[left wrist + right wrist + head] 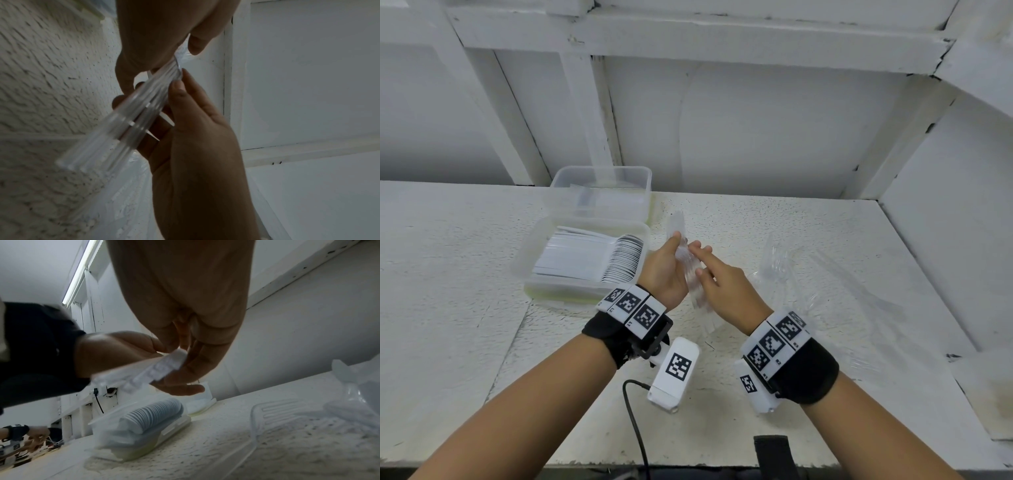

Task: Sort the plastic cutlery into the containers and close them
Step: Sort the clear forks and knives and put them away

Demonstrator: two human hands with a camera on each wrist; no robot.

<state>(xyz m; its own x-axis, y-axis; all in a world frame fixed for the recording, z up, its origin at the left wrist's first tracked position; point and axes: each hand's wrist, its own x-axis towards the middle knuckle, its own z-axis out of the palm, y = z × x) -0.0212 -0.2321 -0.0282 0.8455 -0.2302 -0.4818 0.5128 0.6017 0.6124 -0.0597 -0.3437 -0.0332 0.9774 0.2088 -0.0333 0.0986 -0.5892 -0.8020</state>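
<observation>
Counter: white textured counter [465, 308] carries all items.
Far container: clear rectangular plastic container [602, 192], lid off, partly filled.
Near container: clear plastic container of stacked white spoons [585, 260], nearly full, lid off.
Loose cutlery: clear plastic forks [791, 270] unsorted at right.
Lid: clear ribbed lid [273, 412] on the counter.
Held bundle: clear cutlery stack [690, 274], above the counter.
Left hand [662, 274]: grip wrapped around the stack.
Right hand [726, 287]: fingers pinch the stack.
Remaining: judged about half; both closures pending.

Bare forearms, black wrist straps [812, 373] w/ white b&w marker tiles [632, 307], black cable [635, 421]
</observation>
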